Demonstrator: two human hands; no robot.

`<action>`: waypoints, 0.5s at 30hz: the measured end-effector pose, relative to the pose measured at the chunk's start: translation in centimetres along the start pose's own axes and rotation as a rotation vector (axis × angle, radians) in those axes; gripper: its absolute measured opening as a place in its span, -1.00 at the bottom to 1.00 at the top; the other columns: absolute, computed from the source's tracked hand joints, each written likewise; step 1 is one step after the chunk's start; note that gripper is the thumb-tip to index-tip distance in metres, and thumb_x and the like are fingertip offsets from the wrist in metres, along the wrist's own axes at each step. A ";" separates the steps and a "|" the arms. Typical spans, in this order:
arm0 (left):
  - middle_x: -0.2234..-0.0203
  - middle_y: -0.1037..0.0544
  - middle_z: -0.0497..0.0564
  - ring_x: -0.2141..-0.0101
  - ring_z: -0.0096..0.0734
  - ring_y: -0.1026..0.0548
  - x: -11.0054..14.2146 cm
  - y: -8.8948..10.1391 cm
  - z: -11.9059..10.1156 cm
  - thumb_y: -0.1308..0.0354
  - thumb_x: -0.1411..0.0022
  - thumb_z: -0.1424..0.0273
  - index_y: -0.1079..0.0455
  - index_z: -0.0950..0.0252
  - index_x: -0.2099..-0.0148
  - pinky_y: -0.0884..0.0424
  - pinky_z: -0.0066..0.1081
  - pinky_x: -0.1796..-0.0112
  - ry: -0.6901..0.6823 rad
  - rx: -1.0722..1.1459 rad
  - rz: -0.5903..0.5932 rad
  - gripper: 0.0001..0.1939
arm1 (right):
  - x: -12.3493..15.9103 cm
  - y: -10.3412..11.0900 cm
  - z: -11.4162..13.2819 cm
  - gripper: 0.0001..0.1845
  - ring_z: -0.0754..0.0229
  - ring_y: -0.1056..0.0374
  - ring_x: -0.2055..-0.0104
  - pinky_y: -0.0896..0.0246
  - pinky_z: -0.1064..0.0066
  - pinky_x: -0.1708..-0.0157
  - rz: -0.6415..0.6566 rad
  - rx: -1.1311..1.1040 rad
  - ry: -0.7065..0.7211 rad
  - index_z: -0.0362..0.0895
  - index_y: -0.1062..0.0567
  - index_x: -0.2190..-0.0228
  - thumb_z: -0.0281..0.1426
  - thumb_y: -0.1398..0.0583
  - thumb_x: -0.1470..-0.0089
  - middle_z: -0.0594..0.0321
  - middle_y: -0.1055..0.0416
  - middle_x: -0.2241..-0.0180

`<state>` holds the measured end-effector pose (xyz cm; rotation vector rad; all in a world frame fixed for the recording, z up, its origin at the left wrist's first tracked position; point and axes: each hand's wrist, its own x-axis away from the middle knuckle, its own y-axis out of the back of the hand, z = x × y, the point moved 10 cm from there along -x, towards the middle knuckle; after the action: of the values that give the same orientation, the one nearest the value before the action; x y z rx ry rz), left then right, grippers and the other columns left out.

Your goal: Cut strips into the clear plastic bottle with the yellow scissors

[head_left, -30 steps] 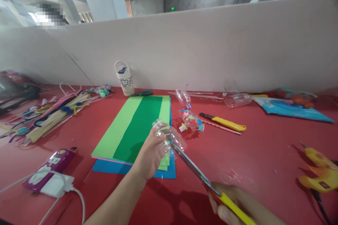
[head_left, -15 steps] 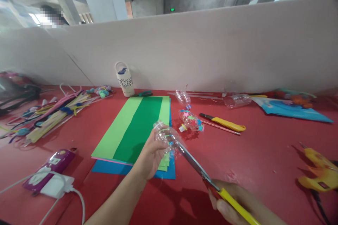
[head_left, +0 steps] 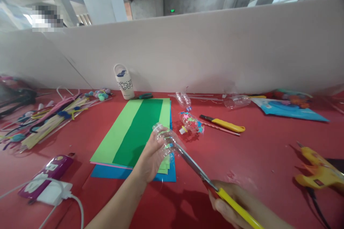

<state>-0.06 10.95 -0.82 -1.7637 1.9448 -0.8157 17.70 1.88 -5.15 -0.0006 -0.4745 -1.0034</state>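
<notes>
My left hand [head_left: 152, 154] is closed around a clear plastic bottle piece [head_left: 176, 141] with its neck pointing up and left. My right hand [head_left: 228, 200] grips scissors [head_left: 192, 162] with long metal blades and a yellow handle. The blade tips meet the plastic piece; whether they are inside it or against its far side I cannot tell. Beneath my left hand lie green paper sheets [head_left: 137, 132] over a blue sheet [head_left: 107, 172]. Just beyond the plastic piece is another clear bottle part [head_left: 192, 123] decorated with coloured stars.
On the red table, a yellow utility knife [head_left: 228, 125] lies beside a pink striped pencil [head_left: 221, 128]. A yellow glue gun [head_left: 319, 168] is at right. Left are a purple power strip [head_left: 51, 171] and craft sticks [head_left: 44, 130]. A white tumbler [head_left: 125, 84] stands before the partition [head_left: 188, 53].
The whole view has shifted slightly, so things sit a little further left. Both hands keep their hold on the plastic piece and the scissors, in nearly the same pose.
</notes>
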 end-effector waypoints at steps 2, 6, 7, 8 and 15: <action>0.18 -0.55 0.09 -0.03 0.02 -0.45 -0.1 0.0 0.1 -0.37 0.05 0.23 -0.41 0.22 0.12 -0.29 0.01 -0.10 0.000 0.000 0.010 -0.57 | -0.4 -0.4 0.0 -0.30 0.42 0.07 0.65 0.19 0.53 0.66 0.051 -0.014 0.015 -0.06 -0.16 0.49 0.36 -0.03 0.04 0.50 -0.03 0.62; 0.17 -0.56 0.06 -0.05 -0.01 -0.45 0.0 0.3 0.4 -0.30 0.03 0.37 -0.41 0.20 0.06 -0.27 0.00 -0.12 0.017 0.026 0.000 -0.59 | -0.9 -0.7 0.7 -0.30 0.45 0.07 0.71 0.25 0.54 0.71 0.107 -0.020 0.066 -0.04 -0.12 0.54 0.36 -0.01 0.04 0.54 -0.01 0.70; 0.16 -0.56 0.06 -0.06 -0.02 -0.44 0.0 0.3 0.3 -0.27 0.06 0.45 -0.41 0.20 0.03 -0.27 -0.01 -0.13 0.020 0.034 0.005 -0.53 | -0.9 -0.6 0.7 -0.29 0.44 0.06 0.71 0.24 0.54 0.70 0.097 -0.009 0.064 -0.05 -0.13 0.53 0.37 0.00 0.04 0.53 -0.02 0.71; 0.16 -0.57 0.05 -0.07 -0.02 -0.44 0.0 0.2 0.3 -0.25 0.11 0.50 -0.40 0.19 0.00 -0.26 -0.02 -0.14 0.023 0.047 0.014 -0.47 | -1.0 -0.4 0.7 -0.29 0.44 0.05 0.71 0.22 0.55 0.70 0.083 -0.003 0.059 -0.05 -0.14 0.53 0.37 0.01 0.04 0.53 -0.04 0.71; 0.21 -0.61 0.10 0.01 -0.04 -0.52 -0.1 0.3 0.9 -0.23 -0.06 0.34 -0.37 0.25 -0.06 -0.35 -0.05 -0.09 0.122 0.058 -0.033 -0.53 | -1.4 0.0 0.4 -0.29 0.45 0.04 0.75 0.22 0.57 0.71 0.046 -0.038 0.055 -0.08 -0.21 0.53 0.35 -0.03 0.04 0.53 -0.09 0.76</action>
<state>0.28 10.92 -1.73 -1.7537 1.9516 -1.0030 16.93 3.03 -5.35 -0.0178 -0.4033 -0.9653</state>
